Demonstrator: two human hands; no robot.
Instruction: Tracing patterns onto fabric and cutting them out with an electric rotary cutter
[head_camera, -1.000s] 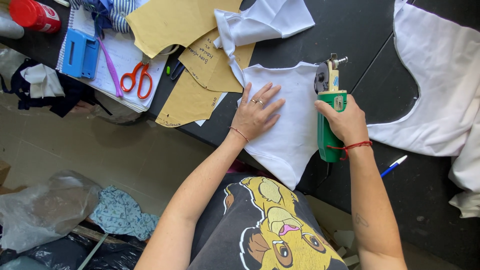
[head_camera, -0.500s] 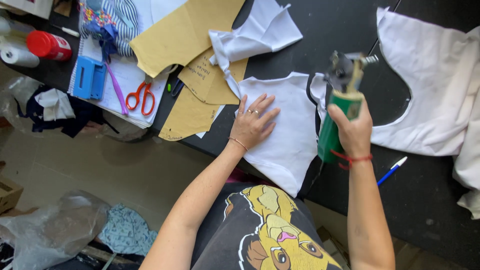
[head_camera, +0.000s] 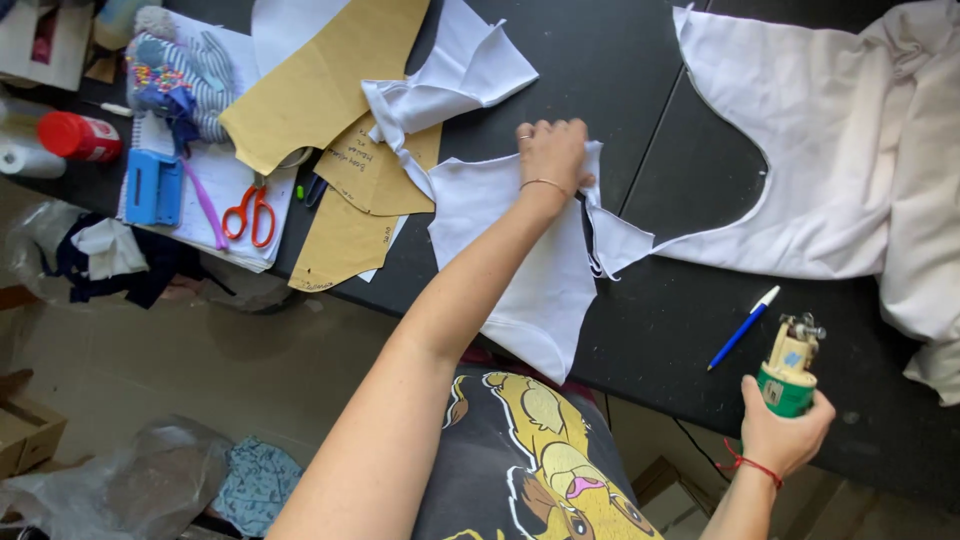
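My left hand (head_camera: 552, 150) reaches forward and grips the far edge of a cut piece of white fabric (head_camera: 520, 250) that lies on the black table (head_camera: 640, 330). Its fingers are curled over the cloth's top corner. My right hand (head_camera: 785, 430) is low at the table's near edge, closed around a green hand-held electric fabric cutter (head_camera: 790, 370) held upright, away from the cloth. A larger white fabric sheet (head_camera: 830, 150) with a curved cutout lies to the right.
A blue pen (head_camera: 742, 327) lies near the cutter. Brown paper patterns (head_camera: 320, 90), a white scrap (head_camera: 450, 85), red scissors (head_camera: 250, 213), a blue stapler (head_camera: 155, 187) and a red-capped bottle (head_camera: 80, 137) crowd the left. Plastic bags (head_camera: 110, 490) lie on the floor.
My right hand has pulled the cutter off the fabric, back and right to the table's near edge. My left hand slid from pressing the cloth's middle to gripping its far corner.
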